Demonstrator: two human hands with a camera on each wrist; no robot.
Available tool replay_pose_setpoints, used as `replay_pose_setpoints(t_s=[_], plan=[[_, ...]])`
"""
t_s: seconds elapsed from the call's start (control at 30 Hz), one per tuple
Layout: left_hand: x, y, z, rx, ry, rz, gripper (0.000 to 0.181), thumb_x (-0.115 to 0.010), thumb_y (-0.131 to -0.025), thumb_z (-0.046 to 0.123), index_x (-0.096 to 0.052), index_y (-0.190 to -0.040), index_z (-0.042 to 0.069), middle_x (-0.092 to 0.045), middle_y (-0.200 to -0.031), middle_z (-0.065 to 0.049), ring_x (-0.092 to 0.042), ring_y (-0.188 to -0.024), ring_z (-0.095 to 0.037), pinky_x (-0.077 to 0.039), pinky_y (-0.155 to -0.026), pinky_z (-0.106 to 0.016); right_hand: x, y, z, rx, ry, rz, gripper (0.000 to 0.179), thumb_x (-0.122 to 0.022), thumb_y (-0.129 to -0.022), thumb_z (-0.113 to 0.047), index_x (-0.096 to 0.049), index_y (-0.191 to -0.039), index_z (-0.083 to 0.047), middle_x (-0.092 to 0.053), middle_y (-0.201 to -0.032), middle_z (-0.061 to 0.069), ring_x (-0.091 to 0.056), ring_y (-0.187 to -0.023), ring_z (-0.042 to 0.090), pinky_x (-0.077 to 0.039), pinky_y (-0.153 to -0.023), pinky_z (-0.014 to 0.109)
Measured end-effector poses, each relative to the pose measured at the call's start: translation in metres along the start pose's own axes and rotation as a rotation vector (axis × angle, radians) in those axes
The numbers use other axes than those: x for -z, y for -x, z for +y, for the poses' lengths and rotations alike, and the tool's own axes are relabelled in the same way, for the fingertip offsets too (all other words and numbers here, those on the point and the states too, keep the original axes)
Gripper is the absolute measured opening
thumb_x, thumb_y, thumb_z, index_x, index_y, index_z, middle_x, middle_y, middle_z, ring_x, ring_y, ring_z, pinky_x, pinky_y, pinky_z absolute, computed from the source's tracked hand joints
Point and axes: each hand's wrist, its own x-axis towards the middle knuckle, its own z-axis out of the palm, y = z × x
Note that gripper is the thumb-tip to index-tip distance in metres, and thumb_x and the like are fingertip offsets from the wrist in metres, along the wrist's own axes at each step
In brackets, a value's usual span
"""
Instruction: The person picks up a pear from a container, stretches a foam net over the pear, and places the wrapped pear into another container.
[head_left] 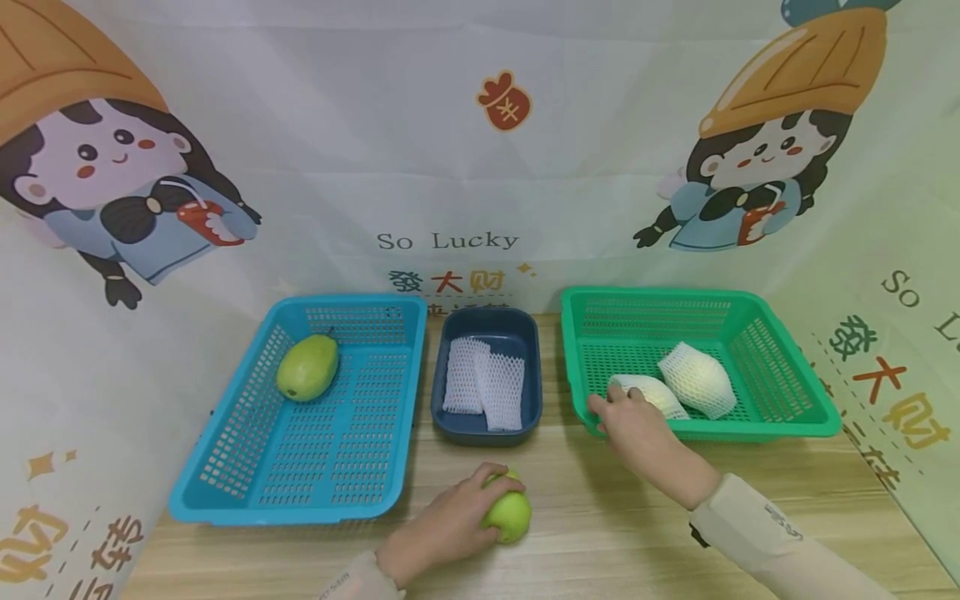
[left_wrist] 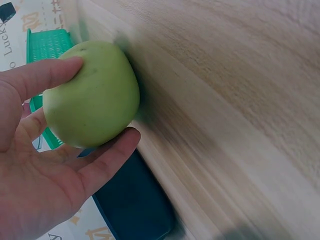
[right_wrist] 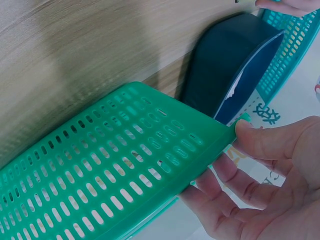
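My left hand (head_left: 457, 517) grips a green apple (head_left: 510, 515) low over the table, thumb on one side and fingers on the other. In the left wrist view the apple's smooth skin fills the curve of my fingers (left_wrist: 110, 160). At the front left corner of the green basket (head_left: 780, 333), my right hand (head_left: 637, 433) reaches over the rim beside a net-wrapped fruit (head_left: 652, 396). The thumb meets the rim there; the other fingertips are hidden behind it, so I cannot tell whether they hold the fruit. A second net-wrapped fruit (head_left: 699, 381) lies alongside.
A blue basket (head_left: 352, 450) on the left holds an oval green fruit (head_left: 307, 368). Between the baskets stands a dark blue tub (head_left: 442, 425) with white foam net sleeves (head_left: 483, 383) inside. A printed cloth (head_left: 360, 150) hangs behind the wooden table (head_left: 585, 542).
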Motion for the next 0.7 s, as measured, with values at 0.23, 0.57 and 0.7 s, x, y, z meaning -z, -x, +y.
replay_pose_setpoints(t_s=[0.23,0.57,0.7], plan=[[0.003,0.002,-0.001,0.001,0.009,-0.014,0.055,-0.073,-0.076,0.020,-0.052,-0.127,0.022,-0.047,-0.132,-0.007,-0.060,-0.100,-0.025,-0.052,-0.082,-0.038,0.001,0.000,0.000,-0.004,0.000,-0.018,0.016,-0.070,-0.081,-0.008,-0.055,-0.088,-0.009,-0.049,-0.078,0.010,-0.040,-0.060,0.020,-0.037,-0.042,0.024],[0.017,-0.003,0.001,0.064,-0.002,0.024,0.062,-0.067,-0.079,0.047,-0.048,-0.133,0.022,-0.047,-0.136,-0.006,-0.050,-0.117,-0.027,-0.049,-0.088,-0.046,0.000,0.001,0.000,0.008,0.003,0.011,0.018,-0.071,-0.079,-0.008,-0.054,-0.085,-0.009,-0.048,-0.077,0.010,-0.039,-0.059,0.019,-0.036,-0.042,0.024],[0.027,-0.009,0.000,0.043,-0.045,0.110,0.054,-0.062,-0.085,0.044,-0.051,-0.130,0.016,-0.050,-0.131,-0.006,-0.050,-0.116,-0.027,-0.049,-0.091,-0.045,-0.001,0.001,0.001,0.008,-0.002,0.014,0.018,-0.071,-0.079,-0.008,-0.054,-0.084,-0.010,-0.048,-0.077,0.010,-0.040,-0.059,0.019,-0.037,-0.042,0.024]])
